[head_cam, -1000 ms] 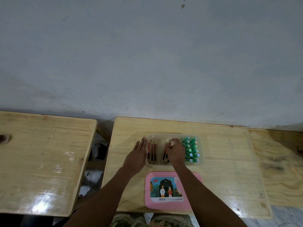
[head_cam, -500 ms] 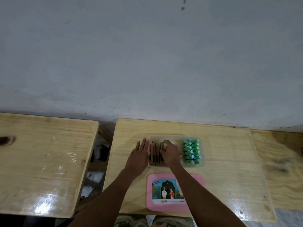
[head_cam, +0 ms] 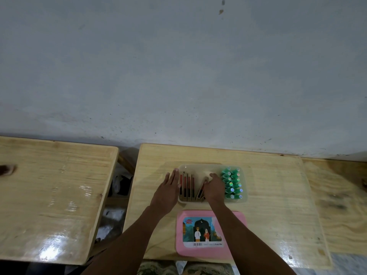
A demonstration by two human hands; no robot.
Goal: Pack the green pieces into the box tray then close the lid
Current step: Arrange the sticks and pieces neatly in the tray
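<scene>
A clear box tray [head_cam: 198,167] sits on the middle wooden table. Several green pieces [head_cam: 232,182] stand in rows at its right end. Thin brown and red cards [head_cam: 187,188] stand on edge at its left end, and one card [head_cam: 200,192] leans to the right. My left hand [head_cam: 168,190] lies flat, fingers apart, against the tray's left wall. My right hand [head_cam: 215,188] rests inside the tray between the cards and the green pieces, fingers on the leaning card. The pink lid [head_cam: 234,252] lies flat in front of the tray, picture side up.
A second wooden table [head_cam: 51,195] stands to the left across a gap, with a dark object [head_cam: 7,169] at its left edge. Another wooden surface [head_cam: 337,205] adjoins on the right. A grey wall [head_cam: 178,66] rises behind the tables.
My right hand slid left against the cards, then back right, and one card now leans right. My left hand stayed by the tray's left wall.
</scene>
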